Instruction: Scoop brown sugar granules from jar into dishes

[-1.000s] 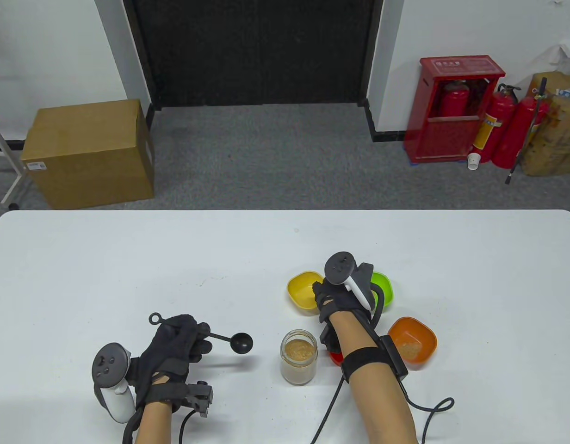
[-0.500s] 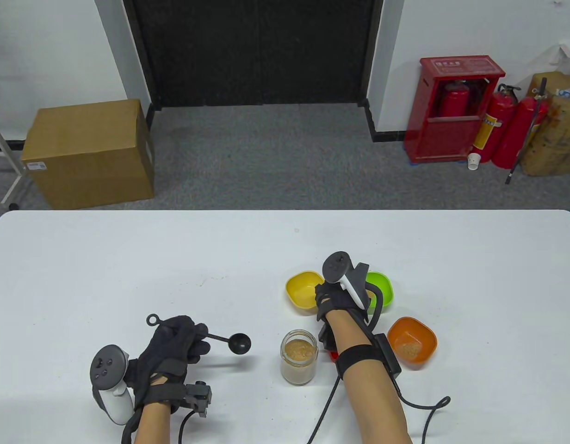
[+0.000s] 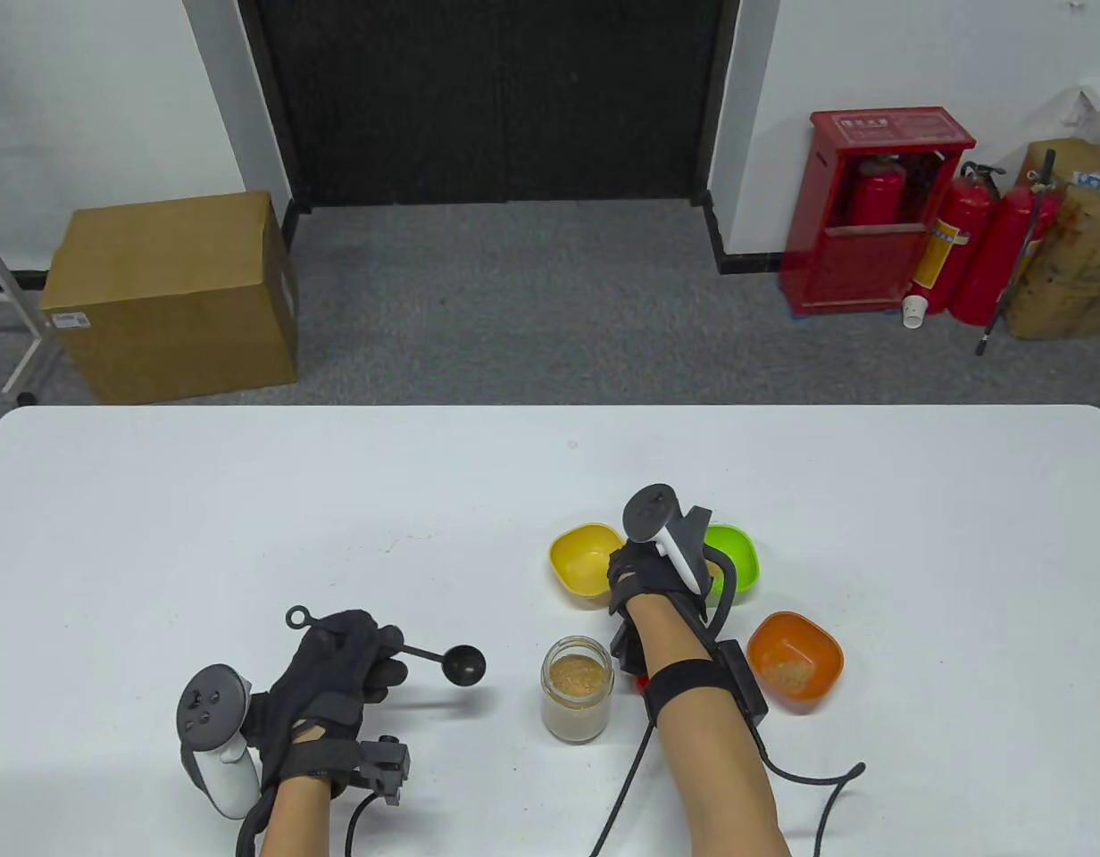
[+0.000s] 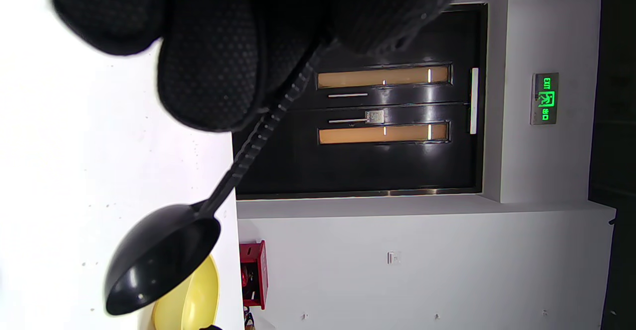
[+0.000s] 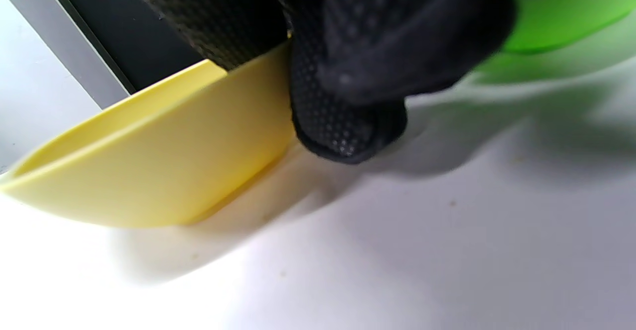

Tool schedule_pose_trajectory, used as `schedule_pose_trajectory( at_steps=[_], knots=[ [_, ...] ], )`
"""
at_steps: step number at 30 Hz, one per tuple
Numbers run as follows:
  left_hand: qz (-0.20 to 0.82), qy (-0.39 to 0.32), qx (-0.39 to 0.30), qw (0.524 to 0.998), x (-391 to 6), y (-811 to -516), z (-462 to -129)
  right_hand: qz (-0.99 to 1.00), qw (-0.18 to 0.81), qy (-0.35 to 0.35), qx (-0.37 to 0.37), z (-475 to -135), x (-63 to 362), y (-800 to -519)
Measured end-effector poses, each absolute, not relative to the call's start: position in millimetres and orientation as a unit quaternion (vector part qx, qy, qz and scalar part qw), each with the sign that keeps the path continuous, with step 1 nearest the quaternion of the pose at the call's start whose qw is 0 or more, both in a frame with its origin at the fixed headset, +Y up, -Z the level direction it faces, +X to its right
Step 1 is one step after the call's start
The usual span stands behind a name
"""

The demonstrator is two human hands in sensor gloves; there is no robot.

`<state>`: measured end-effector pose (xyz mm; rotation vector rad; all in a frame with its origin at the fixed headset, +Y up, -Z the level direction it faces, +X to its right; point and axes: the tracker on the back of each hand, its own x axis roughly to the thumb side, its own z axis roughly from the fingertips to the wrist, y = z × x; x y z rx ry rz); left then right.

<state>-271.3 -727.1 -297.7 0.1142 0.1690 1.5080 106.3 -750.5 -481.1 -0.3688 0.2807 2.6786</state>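
Black spoon (image 3: pixel 443 661) gripped in left-hand fingers (image 4: pixel 213 71); right-hand fingers (image 5: pixel 348 121) pinching yellow dish (image 5: pixel 149 171), per wrist view only.

jar (image 3: pixel 577 688) before dishes (image 3: pixel 587 563), scoop (image 3: pixel 443 661) left

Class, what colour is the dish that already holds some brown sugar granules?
Orange: the orange dish, seen best in the table view.

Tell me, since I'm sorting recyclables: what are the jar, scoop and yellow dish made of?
The jar looks like clear glass; the sugar shows through its wall. The scoop seems glossy black plastic, with sharp highlights. The yellow dish appears smooth, opaque moulded plastic.
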Motion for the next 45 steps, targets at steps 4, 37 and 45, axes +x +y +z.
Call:
schedule_pose_trajectory(
  at_steps=[4, 37, 45],
  knots=[
    [0.683, 0.077, 0.051, 0.725, -271.0, -727.1, -298.0, 0.957, 0.228, 0.114, -0.141, -481.9, 108.0, -754.0],
    [0.656, 0.000, 0.059, 0.752, -200.3, -661.4, -322.1, 0.952, 0.292, 0.054, -0.071, -341.3, 198.4, -699.4],
    [0.635, -0.023, 0.075, 0.769, -169.1, -664.6, -319.8, 0.949, 0.310, 0.024, -0.059, -329.6, 197.5, -707.9]
  ],
)
